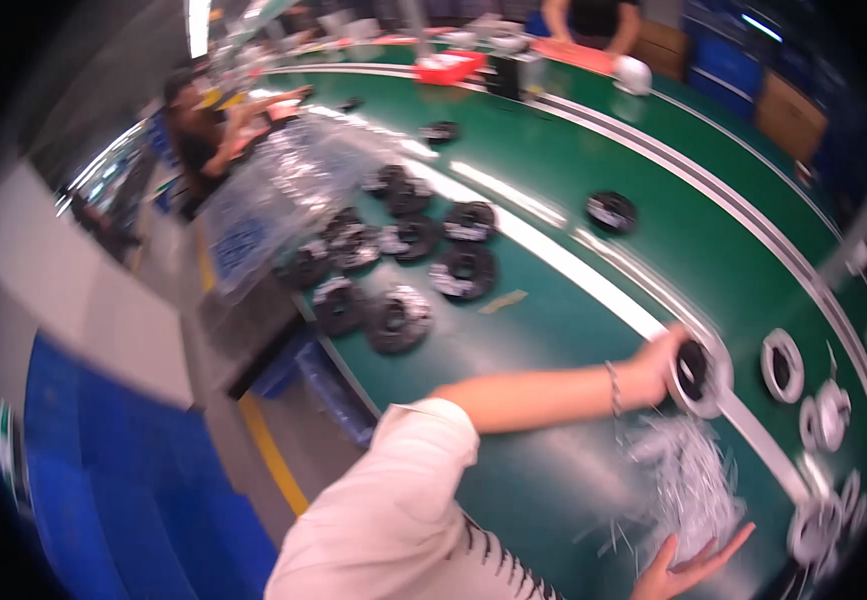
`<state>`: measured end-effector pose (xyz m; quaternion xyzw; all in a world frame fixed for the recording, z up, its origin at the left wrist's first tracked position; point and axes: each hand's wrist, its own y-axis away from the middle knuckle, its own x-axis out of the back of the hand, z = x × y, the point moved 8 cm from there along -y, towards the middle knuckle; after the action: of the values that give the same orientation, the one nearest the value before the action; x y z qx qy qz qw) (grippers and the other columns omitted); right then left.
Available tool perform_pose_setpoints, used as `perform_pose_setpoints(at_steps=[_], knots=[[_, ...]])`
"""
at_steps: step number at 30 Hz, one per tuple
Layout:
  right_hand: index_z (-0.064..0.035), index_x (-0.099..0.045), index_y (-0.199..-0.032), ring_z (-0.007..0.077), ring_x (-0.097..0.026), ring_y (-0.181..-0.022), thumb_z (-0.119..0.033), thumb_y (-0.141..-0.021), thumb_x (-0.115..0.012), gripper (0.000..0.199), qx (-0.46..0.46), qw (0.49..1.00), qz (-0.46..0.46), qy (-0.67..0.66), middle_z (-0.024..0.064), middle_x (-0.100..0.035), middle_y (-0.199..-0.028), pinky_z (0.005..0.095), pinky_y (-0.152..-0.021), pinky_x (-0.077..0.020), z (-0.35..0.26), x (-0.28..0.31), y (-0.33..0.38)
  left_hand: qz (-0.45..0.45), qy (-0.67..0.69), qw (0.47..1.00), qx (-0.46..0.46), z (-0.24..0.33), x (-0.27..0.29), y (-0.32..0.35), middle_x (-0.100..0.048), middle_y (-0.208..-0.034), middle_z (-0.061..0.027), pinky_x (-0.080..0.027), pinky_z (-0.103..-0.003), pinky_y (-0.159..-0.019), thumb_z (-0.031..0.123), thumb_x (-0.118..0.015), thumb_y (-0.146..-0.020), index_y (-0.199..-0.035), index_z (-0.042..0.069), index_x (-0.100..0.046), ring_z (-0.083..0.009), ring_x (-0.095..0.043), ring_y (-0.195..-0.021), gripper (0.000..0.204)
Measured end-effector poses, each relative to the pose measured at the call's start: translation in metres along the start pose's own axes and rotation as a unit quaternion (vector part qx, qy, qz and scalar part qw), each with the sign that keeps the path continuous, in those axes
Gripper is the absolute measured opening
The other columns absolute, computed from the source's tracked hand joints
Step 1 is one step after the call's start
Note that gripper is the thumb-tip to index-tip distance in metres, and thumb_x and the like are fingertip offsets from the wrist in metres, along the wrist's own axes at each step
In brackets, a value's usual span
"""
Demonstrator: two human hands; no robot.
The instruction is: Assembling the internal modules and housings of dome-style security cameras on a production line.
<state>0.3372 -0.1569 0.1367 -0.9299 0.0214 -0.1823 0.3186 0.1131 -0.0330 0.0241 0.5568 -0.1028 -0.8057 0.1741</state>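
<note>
I'm seeing open green belt lying between the black cable coils and my left hand; tape rolls (blurred) and white ties are crowding the right.

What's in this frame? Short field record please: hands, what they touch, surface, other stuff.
left hand: fingers around a tape roll, white strip pulled out toward lower right
right hand: palm up, open, at the pile of clear bags
surface: green table with pale stripes
black coils: about a dozen, loosely grouped upper left
white rings: several along the right edge
other people: two, at the far side of the table
image quality: motion-blurred
</note>
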Motion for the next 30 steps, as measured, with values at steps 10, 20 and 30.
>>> perform_pose_setpoints(at_steps=[10,20,30], knots=[[-0.0081,-0.031,-0.125,0.0237,-0.024,-0.124,-0.010,-0.074,-0.054,0.057,-0.208,0.953,0.122,0.185,0.0069,-0.024,-0.135,0.0442,-0.096,-0.0218,0.052,0.102,0.060,0.044,-0.355,0.905,-0.231,0.086,0.010,-0.150,-0.055,-0.094,-0.0102,-0.040,-0.026,-0.077,0.025,-0.052,-0.083,-0.100,-0.003,-0.048,-0.0146,-0.051,-0.088,0.033],[-0.0046,-0.049,-0.106,0.0362,-0.029,-0.117,-0.009,-0.063,-0.064,0.045,-0.072,0.854,0.119,0.502,0.0149,-0.034,-0.127,0.0418,-0.096,-0.0233,0.096,0.187,0.002,0.180,-0.799,0.391,-0.420,0.276,0.019,-0.095,-0.056,-0.102,-0.0182,-0.041,-0.039,-0.083,0.036,-0.059,-0.066,-0.106,0.003,-0.052,-0.0325,-0.051,-0.098,0.052],[-0.0047,-0.050,-0.103,0.0325,-0.037,-0.112,-0.007,-0.062,-0.063,0.042,-0.045,0.851,0.067,0.519,0.0132,-0.044,-0.117,0.0405,-0.093,-0.0290,0.168,0.230,-0.065,0.174,-0.616,0.725,-0.255,0.296,0.093,-0.212,-0.055,-0.100,-0.0140,-0.046,-0.031,-0.072,0.011,-0.062,-0.069,-0.110,-0.002,-0.048,-0.0210,-0.056,-0.086,0.045]])
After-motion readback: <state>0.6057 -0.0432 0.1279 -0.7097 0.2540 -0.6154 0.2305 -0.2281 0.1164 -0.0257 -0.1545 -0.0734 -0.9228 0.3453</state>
